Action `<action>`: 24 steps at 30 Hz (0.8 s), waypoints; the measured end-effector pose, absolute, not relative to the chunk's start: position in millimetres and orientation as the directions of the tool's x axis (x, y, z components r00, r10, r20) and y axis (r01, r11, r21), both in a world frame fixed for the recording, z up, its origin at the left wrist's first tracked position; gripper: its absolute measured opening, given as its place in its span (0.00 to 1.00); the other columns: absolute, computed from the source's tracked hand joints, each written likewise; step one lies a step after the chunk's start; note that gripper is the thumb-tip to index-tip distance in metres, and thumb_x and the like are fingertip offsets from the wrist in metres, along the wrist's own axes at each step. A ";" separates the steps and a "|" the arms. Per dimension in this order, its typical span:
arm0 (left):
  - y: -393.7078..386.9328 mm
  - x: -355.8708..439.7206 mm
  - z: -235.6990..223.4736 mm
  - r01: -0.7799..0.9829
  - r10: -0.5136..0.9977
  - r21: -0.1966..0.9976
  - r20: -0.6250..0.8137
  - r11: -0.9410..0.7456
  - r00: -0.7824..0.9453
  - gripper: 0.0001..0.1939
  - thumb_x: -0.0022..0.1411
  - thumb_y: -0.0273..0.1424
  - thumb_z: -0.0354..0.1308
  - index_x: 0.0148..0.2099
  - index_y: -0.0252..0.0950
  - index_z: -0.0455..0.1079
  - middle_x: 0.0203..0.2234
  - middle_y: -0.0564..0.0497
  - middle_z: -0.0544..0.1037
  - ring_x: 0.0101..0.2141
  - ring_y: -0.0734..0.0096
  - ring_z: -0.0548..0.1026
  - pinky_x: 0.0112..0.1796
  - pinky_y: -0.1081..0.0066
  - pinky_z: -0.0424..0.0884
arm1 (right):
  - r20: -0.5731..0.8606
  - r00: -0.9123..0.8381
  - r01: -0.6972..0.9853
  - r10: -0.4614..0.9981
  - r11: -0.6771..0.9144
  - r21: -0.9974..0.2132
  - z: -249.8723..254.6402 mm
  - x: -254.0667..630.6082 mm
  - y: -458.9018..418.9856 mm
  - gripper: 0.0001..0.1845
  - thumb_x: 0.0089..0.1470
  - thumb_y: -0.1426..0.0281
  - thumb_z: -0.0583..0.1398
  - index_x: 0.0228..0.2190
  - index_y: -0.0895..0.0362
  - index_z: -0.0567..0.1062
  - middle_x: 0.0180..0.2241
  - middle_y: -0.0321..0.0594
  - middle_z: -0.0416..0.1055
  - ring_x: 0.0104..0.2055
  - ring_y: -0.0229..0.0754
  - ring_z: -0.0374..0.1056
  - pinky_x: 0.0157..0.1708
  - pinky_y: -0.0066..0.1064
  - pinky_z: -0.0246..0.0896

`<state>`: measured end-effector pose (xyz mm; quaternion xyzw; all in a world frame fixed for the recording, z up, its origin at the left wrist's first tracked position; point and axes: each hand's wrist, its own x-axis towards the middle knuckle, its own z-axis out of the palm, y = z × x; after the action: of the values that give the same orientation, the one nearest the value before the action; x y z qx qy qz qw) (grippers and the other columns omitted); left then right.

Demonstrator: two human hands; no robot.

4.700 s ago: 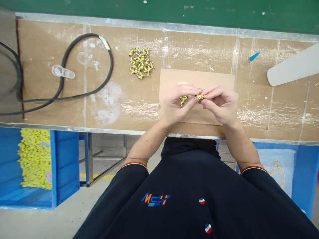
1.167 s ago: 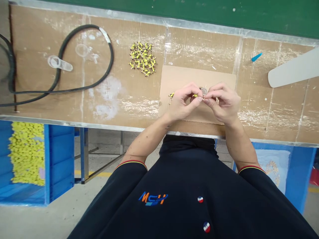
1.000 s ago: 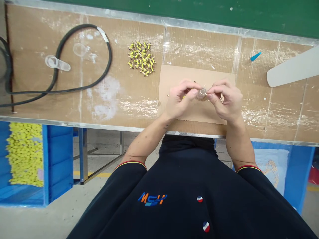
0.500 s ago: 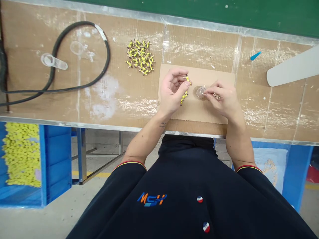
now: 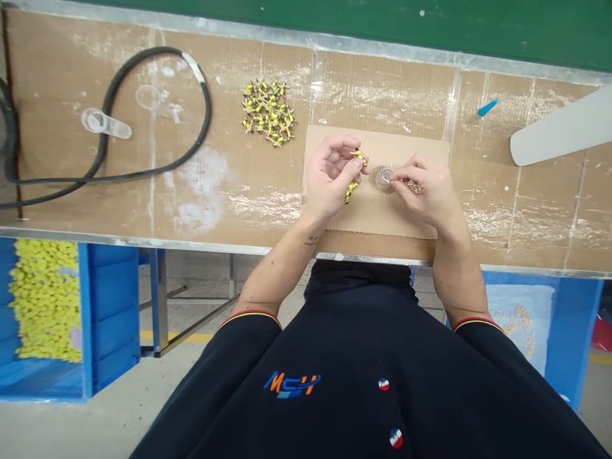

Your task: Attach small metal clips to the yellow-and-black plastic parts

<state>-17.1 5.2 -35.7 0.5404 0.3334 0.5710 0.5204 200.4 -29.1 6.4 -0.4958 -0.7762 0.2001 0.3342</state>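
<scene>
Between thumb and fingers, my left hand (image 5: pixel 332 175) pinches a small yellow figure (image 5: pixel 359 157) with dark ends. Several more yellow pieces (image 5: pixel 350 191) lie just below that thumb on a cardboard sheet (image 5: pixel 377 220). A small clear round cup (image 5: pixel 383 178) stands on the sheet between my hands. My right hand (image 5: pixel 428 188) is at the cup's right rim, thumb and forefinger pressed together; what is between the tips is too small to name. Tiny pale pieces (image 5: pixel 413 186) show below its fingers.
A pile of yellow figures (image 5: pixel 269 113) lies beyond my left hand. A black cable (image 5: pixel 206 115) loops at the left, near a clear plastic piece (image 5: pixel 108 123). On the right are a blue tapered piece (image 5: pixel 488 107) and a white panel (image 5: pixel 559 131). Blue bins (image 5: pixel 109 312) stand below the table edge.
Both hands stay almost in place; the yellow figure in my left fingers has tilted slightly. The whole view has shifted a little.
</scene>
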 end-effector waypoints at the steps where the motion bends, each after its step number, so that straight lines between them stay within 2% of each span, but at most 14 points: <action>1: 4.9 -16.8 -35.6 -0.238 0.956 0.945 0.260 -0.224 0.132 0.18 0.66 0.48 0.67 0.51 0.45 0.73 0.37 0.53 0.80 0.37 0.69 0.84 0.35 0.70 0.81 | 0.318 -0.280 0.620 0.906 0.424 -0.660 7.9 199.9 -29.3 0.06 0.62 0.69 0.63 0.32 0.52 0.80 0.32 0.37 0.75 0.33 0.42 0.71 0.39 0.39 0.68; 8: -4.6 -8.8 -25.0 -0.353 0.941 0.934 0.166 -0.054 0.295 0.22 0.61 0.49 0.71 0.50 0.42 0.73 0.40 0.52 0.81 0.36 0.71 0.84 0.34 0.72 0.81 | 0.431 -0.059 0.373 0.901 0.420 -0.827 23.4 188.2 -34.7 0.10 0.64 0.61 0.66 0.32 0.52 0.79 0.29 0.34 0.72 0.30 0.37 0.68 0.30 0.33 0.65; 14: -14.6 -2.4 -8.2 -0.438 0.895 0.891 0.096 0.118 0.436 0.21 0.59 0.46 0.74 0.46 0.40 0.73 0.39 0.52 0.82 0.35 0.72 0.84 0.32 0.74 0.79 | 0.405 -0.020 0.170 0.914 0.403 -0.899 19.0 173.7 -39.1 0.13 0.63 0.57 0.67 0.32 0.52 0.79 0.30 0.34 0.73 0.31 0.36 0.72 0.32 0.33 0.70; 19: -15.6 -1.5 -3.8 -0.446 0.891 0.881 0.068 0.158 0.449 0.22 0.58 0.46 0.75 0.44 0.38 0.74 0.36 0.54 0.82 0.30 0.76 0.83 0.28 0.77 0.78 | 0.366 -0.020 0.127 0.930 0.366 -0.922 17.3 168.4 -40.7 0.15 0.61 0.54 0.68 0.32 0.51 0.79 0.32 0.35 0.74 0.33 0.37 0.74 0.37 0.36 0.76; 24: -14.8 -0.5 -5.4 -0.454 0.888 0.882 0.103 0.127 0.447 0.21 0.58 0.46 0.75 0.44 0.38 0.75 0.35 0.54 0.82 0.29 0.76 0.82 0.28 0.77 0.79 | 0.375 -0.008 0.134 0.927 0.372 -0.918 17.7 167.7 -40.8 0.13 0.60 0.55 0.69 0.31 0.51 0.80 0.32 0.35 0.74 0.33 0.37 0.74 0.37 0.36 0.76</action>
<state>-0.5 -14.8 -5.4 0.4638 0.2342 0.4706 0.7131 167.7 -40.8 17.7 -0.4322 -0.6140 0.3564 0.5561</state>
